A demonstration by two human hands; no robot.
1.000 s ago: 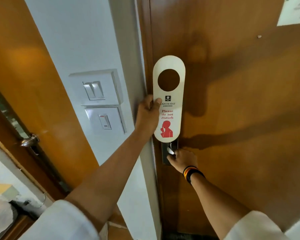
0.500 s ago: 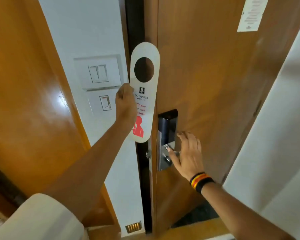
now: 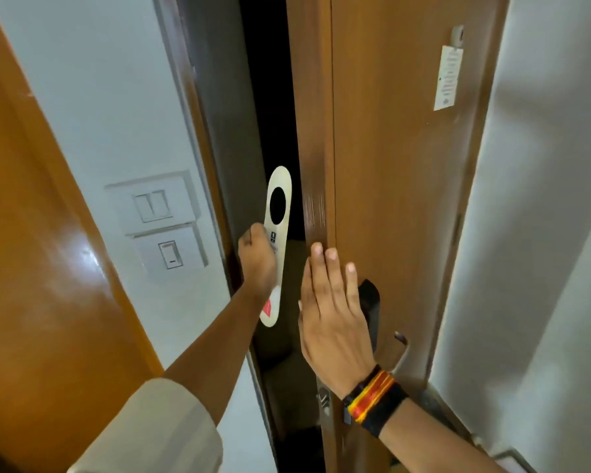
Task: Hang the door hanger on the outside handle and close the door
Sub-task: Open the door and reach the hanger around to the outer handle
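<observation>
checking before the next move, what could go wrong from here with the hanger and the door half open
1. The right hand has fingertips on the door edge; if the door swings shut they could be pinched against the frame.
2. The left hand holds the door hanger in the dark gap, its grip low on the card; the outside handle is hidden, so the hole may miss it.
3. The card could snag on the door edge and bend.

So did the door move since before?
Yes. The door has swung open: a dark gap now separates its edge from the frame beside the light switches, where it sat shut a second ago.
</observation>
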